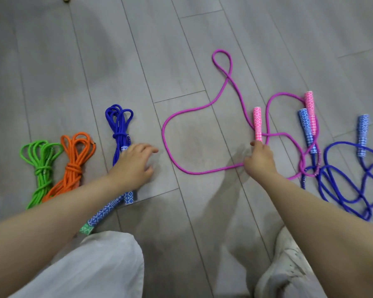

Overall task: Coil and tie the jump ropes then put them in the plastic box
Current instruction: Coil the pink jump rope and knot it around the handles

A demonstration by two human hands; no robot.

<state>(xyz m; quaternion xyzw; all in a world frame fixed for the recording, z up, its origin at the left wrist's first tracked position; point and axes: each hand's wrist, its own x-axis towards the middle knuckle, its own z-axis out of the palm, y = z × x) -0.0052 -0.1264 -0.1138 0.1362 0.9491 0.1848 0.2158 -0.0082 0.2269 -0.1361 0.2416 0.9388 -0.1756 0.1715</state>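
Ropes lie in two groups on the grey plank floor. At the left of the frame three are already coiled and tied: a green rope, an orange rope and a blue rope, set side by side with their loops toward the top of the frame and their handles toward the bottom, probably so the finished ones stay apart from the rest. The left hand hovers over or rests on the tied blue rope, fingers relaxed and spread, gripping nothing that I can see.

The right hand reaches to the pink rope in the middle of the frame and touches the near end of its pink handle; the fingers are curled, but whether they already pinch the handle or the cord I cannot tell. That handle lies with its long axis running almost straight up the frame, free end toward the top. The pink cord sprawls in loose loops toward the upper middle, and its second handle lies at the right, likewise pointing up. A loose blue rope is tangled at the far right, its cord crossing the pink one, so the pink one may need freeing first.

No plastic box is in view
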